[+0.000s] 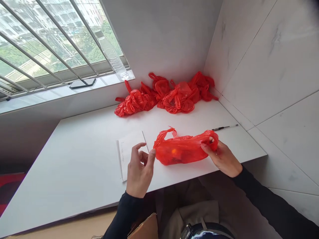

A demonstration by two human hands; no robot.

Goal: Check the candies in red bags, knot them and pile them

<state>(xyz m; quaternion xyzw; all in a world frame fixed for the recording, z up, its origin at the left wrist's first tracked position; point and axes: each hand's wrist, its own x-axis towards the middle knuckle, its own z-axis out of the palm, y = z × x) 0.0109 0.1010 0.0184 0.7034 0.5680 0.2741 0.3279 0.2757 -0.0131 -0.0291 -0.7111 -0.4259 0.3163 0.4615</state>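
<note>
Crinkled translucent red plastic bag [184,151] at near edge of smooth white table [74,159]. Right hand [225,161] at bag's 3 o'clock, pinching end, apparently steadying it. Left hand [141,172] at 9 o'clock, fingers curled, parted; contact unclear. Bunched red plastic bags [183,89] at 12 o'clock, probably pushed back for elbow room.

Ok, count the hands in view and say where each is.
2: the left hand beside the left end of the red bag, contact unclear; the right hand holding its right end.
</note>
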